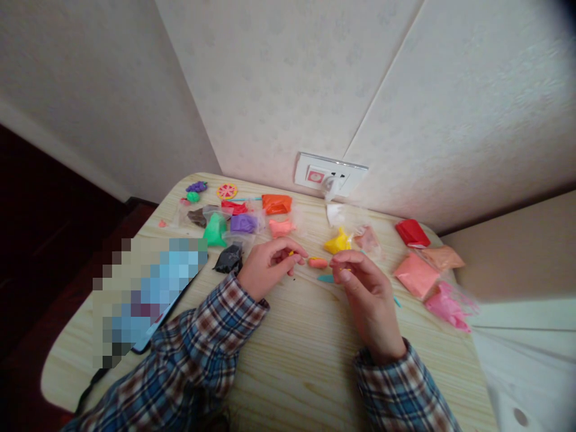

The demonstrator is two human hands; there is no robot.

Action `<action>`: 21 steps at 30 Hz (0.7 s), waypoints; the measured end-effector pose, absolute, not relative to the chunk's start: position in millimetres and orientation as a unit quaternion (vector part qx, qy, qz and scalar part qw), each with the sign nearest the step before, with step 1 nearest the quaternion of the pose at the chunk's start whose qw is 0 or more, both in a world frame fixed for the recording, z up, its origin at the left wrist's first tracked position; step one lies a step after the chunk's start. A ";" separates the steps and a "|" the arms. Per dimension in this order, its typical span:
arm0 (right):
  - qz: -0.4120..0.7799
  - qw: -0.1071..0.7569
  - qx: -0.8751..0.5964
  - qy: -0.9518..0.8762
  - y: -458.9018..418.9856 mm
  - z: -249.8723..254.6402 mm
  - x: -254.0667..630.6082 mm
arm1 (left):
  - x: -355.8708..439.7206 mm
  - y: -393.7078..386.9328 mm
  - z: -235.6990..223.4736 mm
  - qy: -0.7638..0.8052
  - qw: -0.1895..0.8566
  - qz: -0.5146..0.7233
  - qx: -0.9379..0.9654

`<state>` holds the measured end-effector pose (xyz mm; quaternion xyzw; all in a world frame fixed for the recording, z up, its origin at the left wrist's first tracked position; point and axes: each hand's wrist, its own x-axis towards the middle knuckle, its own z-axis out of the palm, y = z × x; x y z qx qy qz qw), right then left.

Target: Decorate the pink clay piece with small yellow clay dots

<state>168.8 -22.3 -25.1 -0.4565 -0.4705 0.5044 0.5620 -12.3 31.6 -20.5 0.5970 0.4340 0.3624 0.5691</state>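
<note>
My left hand (272,267) is closed in a pinch on a small bit of yellow clay (291,254) that shows at the fingertips. Opposite it, my right hand (369,294) also pinches, with a little yellow clay (345,270) between thumb and fingers. On the table between the two hands lies a small oblong orange-pink clay piece (317,263) with yellow along its top. A flat teal clay tool (326,278) pokes out from beneath my right hand, partly hidden. Just behind that hand sits an opened bag of yellow clay (338,240).
Bags of green (215,230), black (228,258), purple (243,224) and orange clay (276,204) lie left and behind. Red (411,232), salmon (416,273) and pink bags (447,306) line the right. A phone-like device (166,294), blurred out, rests left. A plugged-in wall socket (330,174) is behind.
</note>
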 end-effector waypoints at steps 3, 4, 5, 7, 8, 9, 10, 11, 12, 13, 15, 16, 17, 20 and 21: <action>0.517 0.548 -0.446 -0.483 -22.2 -26.3 168.8 | -12.5 31.5 -21.2 0.435 0.568 0.362 0.598; 0.519 0.544 -0.444 -0.487 -22.1 -26.4 168.7 | -12.6 31.5 -21.4 0.436 0.568 0.361 0.598; 0.521 0.541 -0.442 -0.490 -21.9 -26.2 168.6 | -12.5 31.5 -21.6 0.436 0.568 0.361 0.597; 0.522 0.539 -0.439 -0.494 -21.6 -25.6 168.4 | -12.5 31.6 -21.8 0.437 0.568 0.361 0.597; 0.521 0.540 -0.438 -0.495 -21.5 -25.2 168.3 | -12.4 31.7 -21.9 0.437 0.568 0.361 0.597; 0.521 0.541 -0.436 -0.495 -21.3 -25.0 168.3 | -12.4 31.7 -21.8 0.437 0.568 0.361 0.597; 0.521 0.542 -0.436 -0.495 -21.1 -24.9 168.2 | -12.4 31.6 -21.8 0.437 0.569 0.360 0.597; 0.522 0.542 -0.435 -0.494 -21.0 -25.0 168.1 | -12.5 31.6 -21.7 0.436 0.569 0.360 0.597; 0.524 0.542 -0.435 -0.493 -20.8 -25.1 168.0 | -12.5 31.5 -21.6 0.436 0.570 0.360 0.597; 0.525 0.542 -0.435 -0.492 -20.7 -25.1 167.9 | -12.6 31.4 -21.5 0.435 0.570 0.360 0.597; 0.525 0.543 -0.436 -0.489 -20.7 -25.1 167.7 | -12.6 31.2 -21.5 0.435 0.569 0.361 0.598; 0.525 0.544 -0.436 -0.488 -20.8 -24.8 167.6 | -12.6 31.1 -21.5 0.435 0.568 0.361 0.598; 0.525 0.545 -0.436 -0.487 -20.9 -24.5 167.5 | -12.6 31.1 -21.5 0.436 0.567 0.361 0.599; 0.527 0.545 -0.434 -0.487 -21.2 -23.3 167.3 | -12.2 31.1 -21.6 0.437 0.566 0.361 0.599; 0.528 0.544 -0.434 -0.487 -21.2 -23.1 167.2 | -12.0 31.1 -21.7 0.437 0.565 0.361 0.599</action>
